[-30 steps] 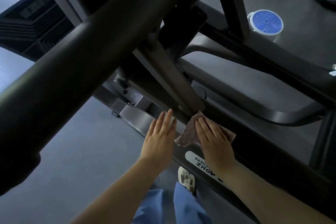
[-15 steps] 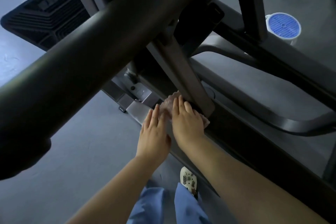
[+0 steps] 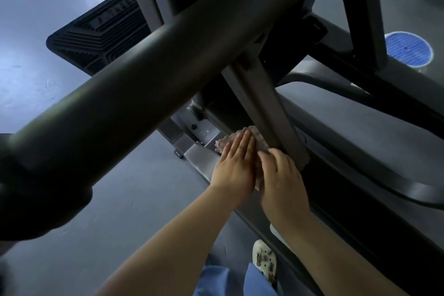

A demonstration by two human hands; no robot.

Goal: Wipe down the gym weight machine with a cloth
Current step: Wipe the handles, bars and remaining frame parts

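Head view. The crumpled pinkish-grey cloth [image 3: 242, 138] lies on the low grey metal base rail of the weight machine [image 3: 199, 158], at the foot of a slanted dark grey post [image 3: 266, 108]; the rail's long axis runs from upper left to lower right. The left hand [image 3: 234, 168] presses flat on the cloth, fingers straight and together. The right hand [image 3: 282, 175], just beside it, rests on the cloth with fingers curled. A thick dark tube [image 3: 134, 94] crosses diagonally above.
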